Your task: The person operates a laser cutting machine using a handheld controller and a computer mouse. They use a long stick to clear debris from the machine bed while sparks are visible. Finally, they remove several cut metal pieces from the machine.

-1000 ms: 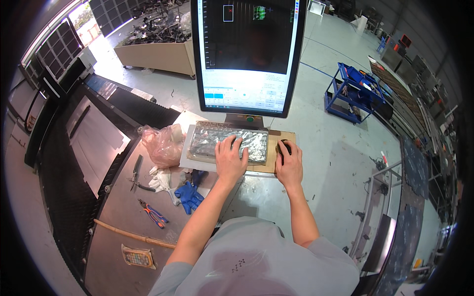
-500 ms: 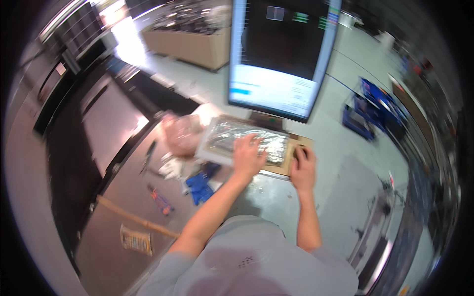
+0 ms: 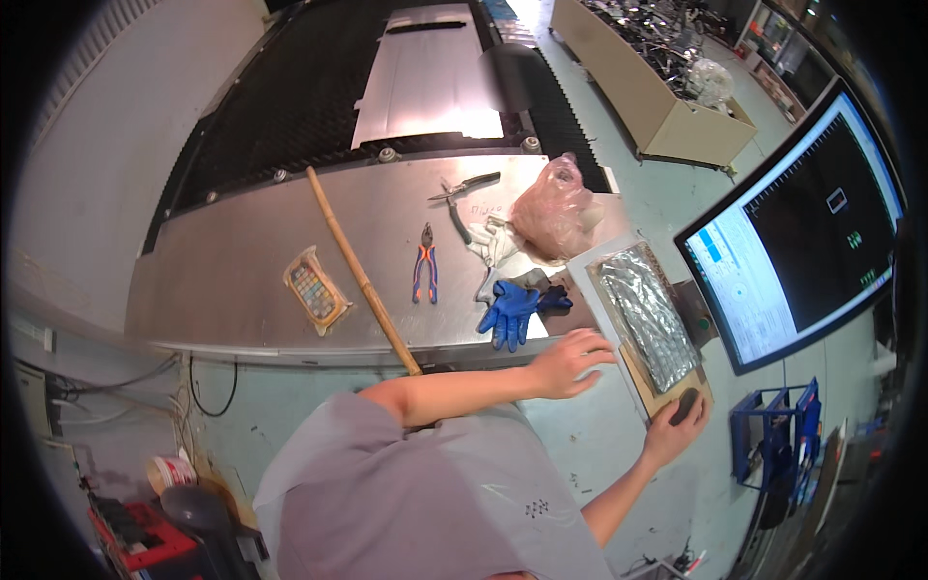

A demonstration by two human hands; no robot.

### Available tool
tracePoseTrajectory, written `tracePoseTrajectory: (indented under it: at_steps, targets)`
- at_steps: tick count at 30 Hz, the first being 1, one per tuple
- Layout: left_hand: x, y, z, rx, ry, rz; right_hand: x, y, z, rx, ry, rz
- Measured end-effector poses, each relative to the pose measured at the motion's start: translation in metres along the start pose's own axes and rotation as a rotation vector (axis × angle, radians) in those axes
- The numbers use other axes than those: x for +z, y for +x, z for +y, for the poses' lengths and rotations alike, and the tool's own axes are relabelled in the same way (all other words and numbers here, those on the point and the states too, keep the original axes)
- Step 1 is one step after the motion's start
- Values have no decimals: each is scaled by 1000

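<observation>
Operator at workstation: both hands positioned at keyboard and mouse.

The left hand is hovering with fingers spread at 9 o'clock of the film-covered keyboard. The right hand is resting cupped over the black mouse, at 5 o'clock of the keyboard. Blue gloves are lying at 11 o'clock of the left hand.

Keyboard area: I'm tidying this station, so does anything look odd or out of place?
The keyboard is wrapped in crinkled clear plastic. Blue gloves, pliers and a wooden stick lie loose on the metal table. Nothing looks spilled.
</observation>
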State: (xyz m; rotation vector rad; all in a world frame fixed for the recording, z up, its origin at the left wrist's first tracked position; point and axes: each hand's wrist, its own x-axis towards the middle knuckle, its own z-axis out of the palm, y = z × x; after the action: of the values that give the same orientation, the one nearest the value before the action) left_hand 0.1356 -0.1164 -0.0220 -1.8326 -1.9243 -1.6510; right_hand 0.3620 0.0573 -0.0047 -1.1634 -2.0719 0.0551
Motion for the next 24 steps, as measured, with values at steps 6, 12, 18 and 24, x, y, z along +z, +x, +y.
tracePoseTrajectory:
  at_steps: [6, 12, 18, 24]
  targets:
    - [-65, -95, -11, -509, 10, -183, 5, 1, 17, 93, -49, 92]
    - [-59, -123, -40, -803, 45, -538, -2, 8, 47, 619, 306, 14]
    - [15, -128, -45, -768, 4, -816, -21, -22, 46, 1068, 892, -33]
    - [110, -116, -42, -734, -18, -924, -45, -58, 17, 777, 1107, -245]
